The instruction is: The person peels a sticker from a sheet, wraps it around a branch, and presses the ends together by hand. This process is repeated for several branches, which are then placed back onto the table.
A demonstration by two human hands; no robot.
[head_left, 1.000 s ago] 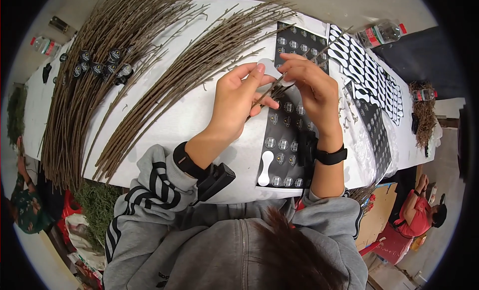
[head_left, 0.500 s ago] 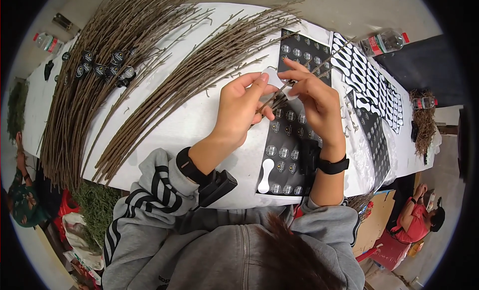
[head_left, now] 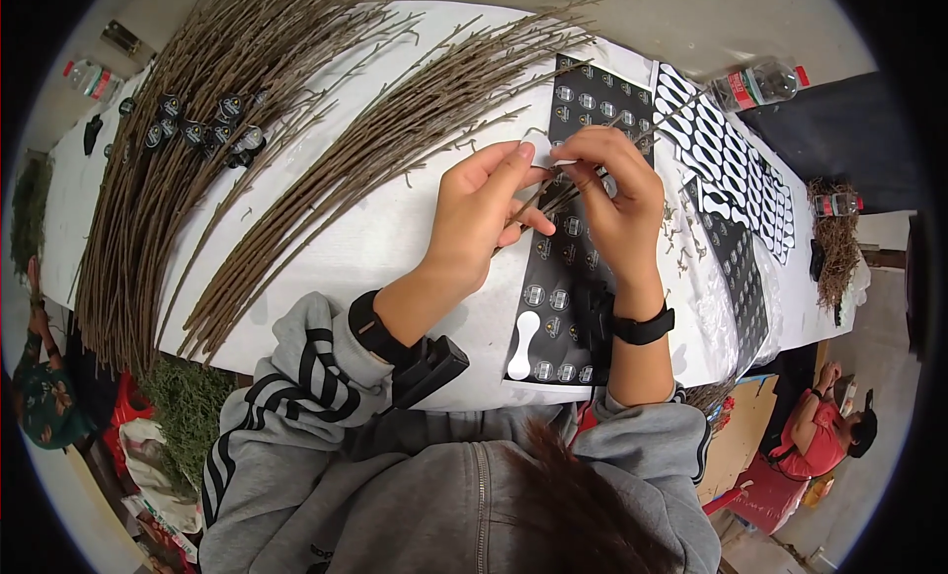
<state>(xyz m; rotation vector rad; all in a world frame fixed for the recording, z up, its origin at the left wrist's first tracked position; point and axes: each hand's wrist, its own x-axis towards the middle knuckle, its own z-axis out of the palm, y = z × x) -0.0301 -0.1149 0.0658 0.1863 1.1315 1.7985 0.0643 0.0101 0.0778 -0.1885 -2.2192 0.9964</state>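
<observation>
Between thumb and fingers, my left hand (head_left: 476, 206) pinches a small white label (head_left: 536, 147) and steadies a few thin brown twigs (head_left: 566, 192). My right hand (head_left: 624, 187) has its thumb and fingertips closed on the other end of the label, against the twigs. The label appears folded around them, though fingers hide part of it. Below both hands lies a black label sheet (head_left: 553, 297) with rows of round printed marks. One white dumbbell-shaped spot (head_left: 523, 345) shows at its near left corner.
Bundled brown twigs (head_left: 326, 208) lie left of my hands. A larger bundle (head_left: 128, 248) beyond carries black round tags (head_left: 195, 134). Used label sheets (head_left: 726, 129), clear plastic (head_left: 716, 307) and bottles (head_left: 760, 85) are at right. A person in red (head_left: 815, 441) sits far right.
My right hand has moved slightly left and its fingers have closed down onto the label at the twigs. My left hand has stayed almost in place.
</observation>
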